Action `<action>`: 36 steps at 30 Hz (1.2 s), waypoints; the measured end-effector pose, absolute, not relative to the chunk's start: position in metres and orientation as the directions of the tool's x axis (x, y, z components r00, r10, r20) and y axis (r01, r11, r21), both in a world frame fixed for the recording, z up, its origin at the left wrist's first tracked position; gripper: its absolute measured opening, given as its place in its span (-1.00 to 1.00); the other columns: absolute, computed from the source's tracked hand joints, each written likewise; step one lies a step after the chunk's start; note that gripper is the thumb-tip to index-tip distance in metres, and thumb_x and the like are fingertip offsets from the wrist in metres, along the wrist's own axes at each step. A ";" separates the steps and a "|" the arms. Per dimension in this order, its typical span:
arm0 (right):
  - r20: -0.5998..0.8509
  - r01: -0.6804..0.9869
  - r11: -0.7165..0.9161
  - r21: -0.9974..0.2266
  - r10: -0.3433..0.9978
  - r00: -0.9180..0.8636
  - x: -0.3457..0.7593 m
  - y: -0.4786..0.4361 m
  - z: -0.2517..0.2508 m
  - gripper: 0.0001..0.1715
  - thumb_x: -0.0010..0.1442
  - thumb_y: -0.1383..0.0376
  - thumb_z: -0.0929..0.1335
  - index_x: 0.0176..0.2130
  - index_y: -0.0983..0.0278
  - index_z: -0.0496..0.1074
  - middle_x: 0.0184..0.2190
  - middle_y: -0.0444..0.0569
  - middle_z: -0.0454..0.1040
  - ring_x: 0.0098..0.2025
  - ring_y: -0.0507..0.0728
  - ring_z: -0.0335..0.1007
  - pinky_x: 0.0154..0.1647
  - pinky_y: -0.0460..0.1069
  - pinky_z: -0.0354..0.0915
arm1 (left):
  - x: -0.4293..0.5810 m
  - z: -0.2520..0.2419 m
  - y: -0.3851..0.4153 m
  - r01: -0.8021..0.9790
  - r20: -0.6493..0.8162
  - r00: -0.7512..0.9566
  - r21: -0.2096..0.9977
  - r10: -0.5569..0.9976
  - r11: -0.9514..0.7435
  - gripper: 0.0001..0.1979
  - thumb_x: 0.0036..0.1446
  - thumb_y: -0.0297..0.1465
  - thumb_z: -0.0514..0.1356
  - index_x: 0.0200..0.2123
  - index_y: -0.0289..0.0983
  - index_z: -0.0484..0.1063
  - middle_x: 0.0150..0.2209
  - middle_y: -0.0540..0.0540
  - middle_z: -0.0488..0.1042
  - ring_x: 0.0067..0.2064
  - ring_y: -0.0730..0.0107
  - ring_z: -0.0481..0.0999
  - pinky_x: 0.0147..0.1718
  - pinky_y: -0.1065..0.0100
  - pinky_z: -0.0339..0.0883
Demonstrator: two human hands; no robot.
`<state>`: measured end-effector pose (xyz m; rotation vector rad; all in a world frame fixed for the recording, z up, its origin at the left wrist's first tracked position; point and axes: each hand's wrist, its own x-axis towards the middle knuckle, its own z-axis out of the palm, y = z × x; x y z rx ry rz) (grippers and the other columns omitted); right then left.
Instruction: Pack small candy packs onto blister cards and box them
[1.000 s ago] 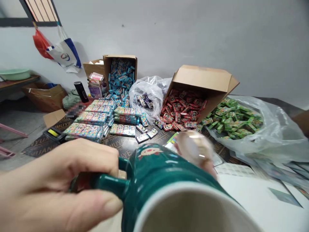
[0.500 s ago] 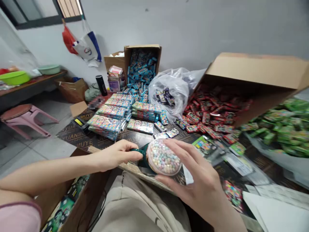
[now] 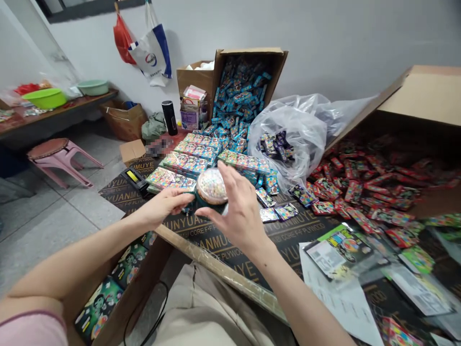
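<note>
A dark green mug [image 3: 199, 203] with a handle is held tilted over the front edge of the table. Its round clear lid [image 3: 212, 186] shows pastel beads inside. My left hand [image 3: 172, 204] is closed in a pinch on the mug's handle. Curved around the right side of the mug is my right hand [image 3: 239, 209], thumb below the lid and fingers along its far edge. Just behind the mug lie stacked multicoloured packs [image 3: 171, 179]. Several small loose sachets [image 3: 268, 214] lie to its right.
Blue sachets spill from a carton [image 3: 252, 50] at the back. A clear plastic bag [image 3: 306, 125] holds dark purple sachets. Red sachets [image 3: 355, 187] pour from a carton on the right. Printed pouches [image 3: 340, 250] lie over paper. Green boxes [image 3: 101, 307] fill a carton below left.
The mug and both my hands have moved forward over the table, away from my lap. My head view has shifted, so the scene sits further right. Both hands remain at the mug.
</note>
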<state>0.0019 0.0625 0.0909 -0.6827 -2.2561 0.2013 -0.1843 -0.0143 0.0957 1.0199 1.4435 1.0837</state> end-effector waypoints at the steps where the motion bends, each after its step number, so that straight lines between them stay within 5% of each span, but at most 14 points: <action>1: 0.634 0.401 0.847 -0.350 0.529 -0.564 -0.004 0.067 0.087 0.00 0.21 -0.13 0.28 0.39 0.26 -0.15 0.31 0.27 0.09 0.37 0.42 -0.04 0.23 0.37 0.11 | -0.192 0.098 -0.010 0.018 -0.215 -0.155 0.975 0.964 0.220 -0.55 -0.07 -0.09 0.32 -0.63 -0.28 0.20 -0.64 0.10 0.13 -0.58 0.59 0.06 -0.60 0.45 -0.07; 4: 0.664 0.402 0.815 -0.417 0.575 -0.479 -0.003 0.089 0.064 -0.03 0.29 -0.12 0.17 0.40 0.20 -0.38 0.42 0.20 -0.22 0.45 0.37 -0.36 0.30 0.39 -0.04 | -0.224 0.110 0.006 -0.090 -0.178 -0.273 0.983 0.945 0.159 -0.59 -0.07 -0.21 0.36 -0.63 -0.30 0.21 -0.62 0.07 0.17 -0.58 0.61 0.11 -0.62 0.51 -0.01; 10: 0.475 0.632 0.585 -0.508 0.803 -0.361 0.051 0.127 -0.058 -0.27 0.36 0.07 0.14 0.40 0.18 -0.16 0.38 0.24 -0.08 0.41 0.37 -0.14 0.26 0.34 0.05 | -0.316 0.126 0.068 -0.220 -0.133 -0.520 0.975 0.844 0.018 -0.74 0.16 -0.32 0.24 -0.49 -0.33 0.30 -0.59 0.04 0.26 -0.62 0.65 0.17 -0.68 0.59 0.01; 14: 0.362 0.806 0.498 -0.319 0.850 -0.382 0.072 0.120 -0.123 -0.31 0.38 0.09 0.10 0.40 0.15 -0.15 0.39 0.28 -0.12 0.39 0.45 -0.13 0.22 0.43 0.03 | -0.369 0.110 0.135 -0.135 -0.099 -0.710 0.991 0.697 0.004 -0.72 0.20 -0.36 0.16 -0.54 -0.33 0.26 -0.64 0.04 0.27 -0.66 0.65 0.15 -0.72 0.57 -0.05; 20: 0.352 0.850 0.512 -0.125 0.824 -0.444 0.069 0.112 -0.128 -0.30 0.39 0.11 0.09 0.41 0.15 -0.19 0.39 0.27 -0.10 0.38 0.43 -0.09 0.26 0.38 -0.01 | -0.404 0.060 0.217 -0.133 -0.182 -0.786 0.983 0.591 0.126 -0.67 0.25 -0.36 0.12 -0.56 -0.34 0.27 -0.66 0.06 0.22 -0.66 0.66 0.12 -0.68 0.55 0.00; 24: 0.336 0.858 0.504 -0.097 0.828 -0.449 0.070 0.114 -0.126 -0.32 0.38 0.09 0.10 0.40 0.13 -0.14 0.36 0.27 0.01 0.36 0.43 -0.04 0.25 0.38 0.00 | -0.410 0.027 0.248 -0.160 -0.258 -0.767 0.964 0.587 0.214 -0.73 0.27 -0.27 0.15 -0.11 -0.37 0.42 -0.20 -0.13 0.48 -0.27 0.40 0.50 -0.30 0.31 0.45; 28: 0.322 0.859 0.498 -0.115 0.837 -0.443 0.071 0.115 -0.128 -0.33 0.37 0.08 0.12 0.39 0.13 -0.05 0.37 0.22 0.01 0.37 0.42 -0.05 0.25 0.38 0.00 | -0.409 0.001 0.269 -0.150 -0.300 -0.741 0.946 0.601 0.288 -0.61 0.25 -0.26 0.18 0.08 -0.31 0.34 0.06 -0.21 0.40 0.00 0.20 0.47 -0.06 0.07 0.43; 32: 0.315 0.858 0.501 -0.112 0.837 -0.448 0.072 0.114 -0.129 -0.33 0.36 0.08 0.13 0.38 0.17 0.00 0.36 0.24 0.03 0.37 0.43 -0.05 0.25 0.39 -0.01 | -0.408 -0.016 0.277 -0.088 -0.299 -0.731 0.933 0.614 0.349 -0.64 0.26 -0.25 0.17 0.05 -0.31 0.36 0.01 -0.18 0.43 -0.06 0.25 0.49 -0.11 0.12 0.46; 36: 0.319 0.857 0.506 -0.103 0.833 -0.453 0.071 0.114 -0.128 -0.33 0.37 0.08 0.12 0.38 0.16 -0.02 0.35 0.25 0.03 0.37 0.45 -0.06 0.25 0.40 -0.01 | -0.421 -0.014 0.277 0.051 -0.221 -0.757 0.918 0.615 0.393 -0.80 0.19 -0.35 0.22 -0.36 -0.40 0.44 -0.47 -0.06 0.44 -0.45 0.45 0.42 -0.44 0.40 0.32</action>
